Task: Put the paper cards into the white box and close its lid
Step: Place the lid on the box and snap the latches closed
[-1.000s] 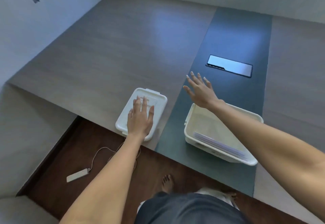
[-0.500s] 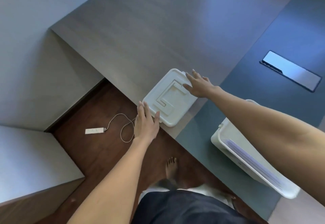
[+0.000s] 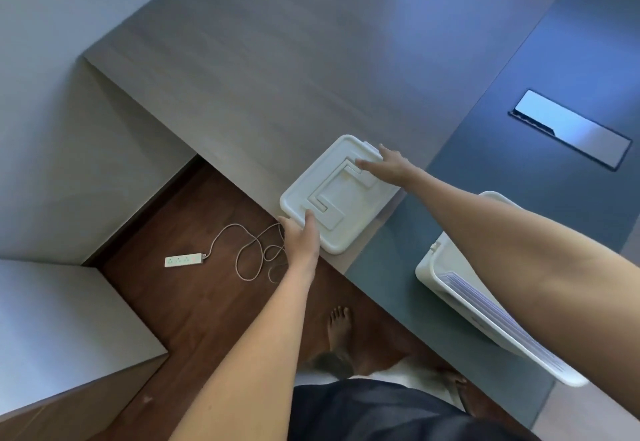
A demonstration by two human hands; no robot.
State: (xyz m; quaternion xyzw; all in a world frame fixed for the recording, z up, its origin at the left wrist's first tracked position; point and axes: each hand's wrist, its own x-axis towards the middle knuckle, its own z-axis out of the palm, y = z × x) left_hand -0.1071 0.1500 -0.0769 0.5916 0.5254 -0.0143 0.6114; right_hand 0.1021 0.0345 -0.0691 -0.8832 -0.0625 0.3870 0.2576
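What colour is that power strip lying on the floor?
White power strip, clearest in the head view.

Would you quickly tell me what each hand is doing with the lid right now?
Left hand: gripping the near corner of the white lid, thumb on top.
Right hand: open, fingers flat on the lid's far end; a firm hold cannot be told.

Both arms reach forward, left hand (image 3: 300, 238) curled in a grip, right hand (image 3: 389, 165) flat.
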